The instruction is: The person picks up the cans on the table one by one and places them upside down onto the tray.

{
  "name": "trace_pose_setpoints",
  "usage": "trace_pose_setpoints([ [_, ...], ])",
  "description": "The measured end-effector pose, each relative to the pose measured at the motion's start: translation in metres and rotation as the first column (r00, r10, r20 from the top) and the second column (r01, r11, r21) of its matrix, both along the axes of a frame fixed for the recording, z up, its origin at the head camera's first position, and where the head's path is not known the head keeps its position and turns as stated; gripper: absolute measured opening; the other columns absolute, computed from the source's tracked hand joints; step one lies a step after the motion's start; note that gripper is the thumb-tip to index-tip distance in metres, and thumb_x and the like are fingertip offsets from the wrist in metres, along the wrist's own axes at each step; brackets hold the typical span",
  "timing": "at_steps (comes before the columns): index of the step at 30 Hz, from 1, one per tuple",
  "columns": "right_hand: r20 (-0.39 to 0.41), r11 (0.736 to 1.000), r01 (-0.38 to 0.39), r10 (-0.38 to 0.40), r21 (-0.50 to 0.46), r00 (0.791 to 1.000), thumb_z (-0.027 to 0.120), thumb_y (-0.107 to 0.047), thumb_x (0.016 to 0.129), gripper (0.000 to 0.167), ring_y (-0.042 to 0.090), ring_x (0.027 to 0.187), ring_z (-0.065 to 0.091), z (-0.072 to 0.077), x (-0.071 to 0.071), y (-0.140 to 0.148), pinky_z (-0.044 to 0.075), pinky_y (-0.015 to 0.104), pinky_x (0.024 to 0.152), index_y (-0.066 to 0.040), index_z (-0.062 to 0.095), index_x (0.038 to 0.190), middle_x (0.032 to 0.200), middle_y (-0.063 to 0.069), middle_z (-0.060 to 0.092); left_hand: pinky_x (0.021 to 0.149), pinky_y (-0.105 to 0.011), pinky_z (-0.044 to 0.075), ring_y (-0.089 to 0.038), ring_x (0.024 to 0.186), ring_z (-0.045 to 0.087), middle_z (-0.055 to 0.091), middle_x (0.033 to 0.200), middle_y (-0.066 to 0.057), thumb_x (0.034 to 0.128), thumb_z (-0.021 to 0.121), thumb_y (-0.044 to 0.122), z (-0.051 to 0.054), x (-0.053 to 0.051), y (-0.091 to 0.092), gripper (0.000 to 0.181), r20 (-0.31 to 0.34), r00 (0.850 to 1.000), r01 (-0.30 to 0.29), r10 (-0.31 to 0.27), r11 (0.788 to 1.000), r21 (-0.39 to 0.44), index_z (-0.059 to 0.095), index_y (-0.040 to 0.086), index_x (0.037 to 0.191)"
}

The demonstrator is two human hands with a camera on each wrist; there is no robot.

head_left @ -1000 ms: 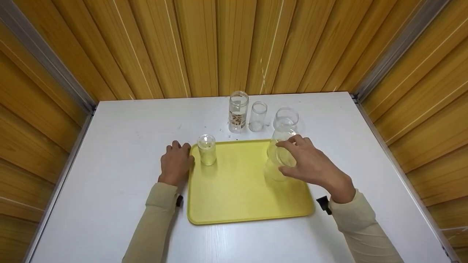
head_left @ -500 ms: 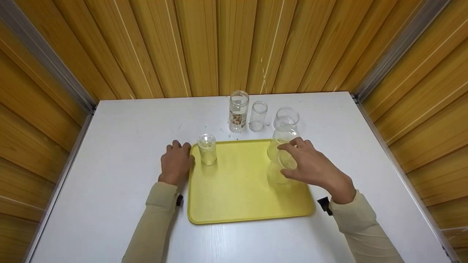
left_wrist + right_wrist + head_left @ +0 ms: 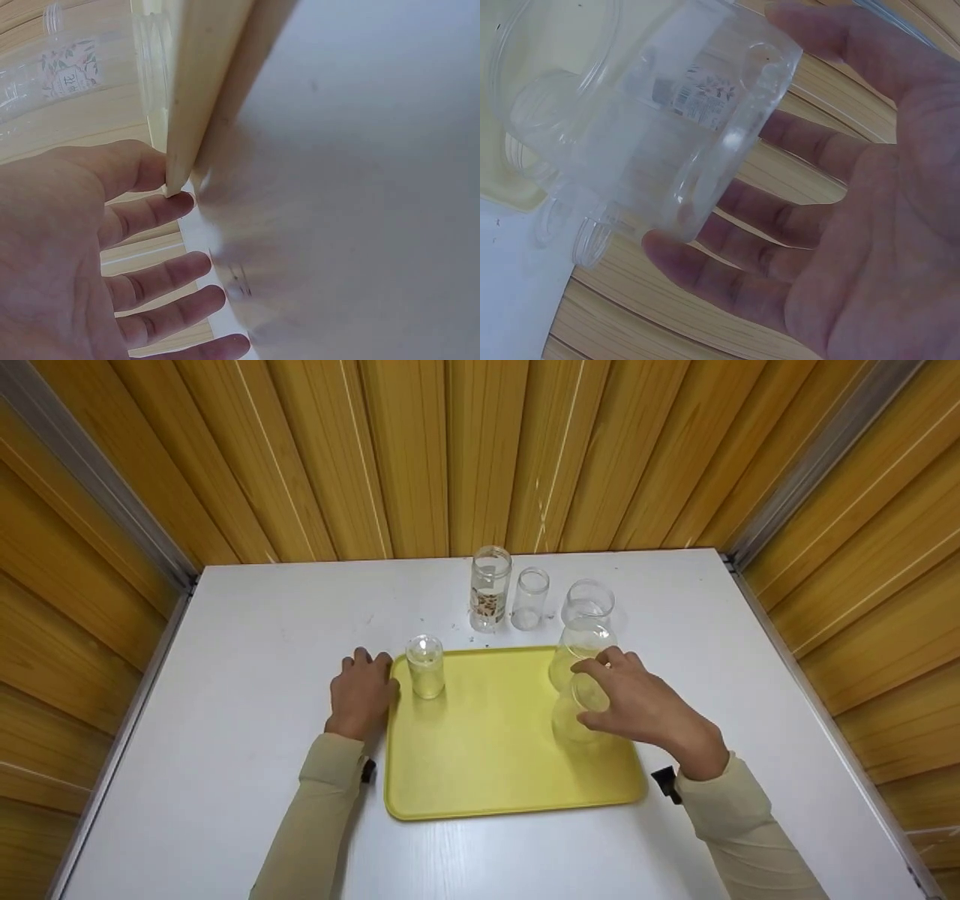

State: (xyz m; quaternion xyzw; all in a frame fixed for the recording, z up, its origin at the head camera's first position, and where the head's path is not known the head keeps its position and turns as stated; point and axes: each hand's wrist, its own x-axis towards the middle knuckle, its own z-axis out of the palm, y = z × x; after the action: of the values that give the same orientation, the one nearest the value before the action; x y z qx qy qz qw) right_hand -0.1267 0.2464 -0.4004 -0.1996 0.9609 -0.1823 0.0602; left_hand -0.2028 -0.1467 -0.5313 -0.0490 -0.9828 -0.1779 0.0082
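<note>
My left hand (image 3: 361, 695) is at the left edge of a yellow tray (image 3: 480, 780). In the left wrist view its thumb and index finger pinch the tray's rim (image 3: 196, 82), while the other fingertips touch the white table. My right hand (image 3: 645, 703) holds a clear glass (image 3: 568, 721) on the right side of the tray. Thumb and fingers curl round its upper end, which looks like a thick base in the right wrist view. Right behind it stands another clear glass (image 3: 574, 649). A small clear jar (image 3: 426, 671) stands at the tray's back left corner.
Behind the tray, on the white table (image 3: 262, 660), stand a tall printed clear jar (image 3: 487, 596), a smaller clear jar (image 3: 528, 604) and a wide clear glass (image 3: 589, 598). Small crumbs lie around them. Wood-patterned walls (image 3: 480, 457) enclose the back and sides.
My right hand has drawn the held glass slightly toward me and to the right, away from the glass behind it. The left hand has stayed on the tray's rim.
</note>
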Motion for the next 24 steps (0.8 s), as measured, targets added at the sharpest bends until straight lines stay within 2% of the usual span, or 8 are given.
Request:
trace_pose_setpoints([
  [8,0.004,1.0,0.0,0.0,-0.001,1.0,0.088,-0.021,0.085,0.059,0.041,0.108,0.052,-0.0019,0.0018,0.0,0.054,0.048,0.067,-0.009,0.066,0.137,0.126,0.019,0.055,0.068,-0.055,0.053,-0.04,0.094,0.053,0.056,0.113,-0.025,0.0996,0.06,0.017,0.0,0.0011,-0.0009,0.029,-0.03,0.999,0.012,-0.012,1.0,0.003,0.068,0.0,0.122],
  [24,0.025,1.0,0.008,-0.009,0.019,1.0,0.089,-0.022,0.083,0.061,0.041,0.108,0.053,-0.0062,0.0032,0.0018,0.054,0.048,0.068,-0.006,0.066,0.137,0.125,0.019,0.056,0.072,-0.055,0.054,-0.039,0.096,0.054,0.056,0.114,-0.024,0.1003,0.06,0.019,-0.0004,-0.0004,-0.0006,0.031,-0.01,1.0,0.0,0.0,1.0,-0.001,0.068,0.001,0.124],
])
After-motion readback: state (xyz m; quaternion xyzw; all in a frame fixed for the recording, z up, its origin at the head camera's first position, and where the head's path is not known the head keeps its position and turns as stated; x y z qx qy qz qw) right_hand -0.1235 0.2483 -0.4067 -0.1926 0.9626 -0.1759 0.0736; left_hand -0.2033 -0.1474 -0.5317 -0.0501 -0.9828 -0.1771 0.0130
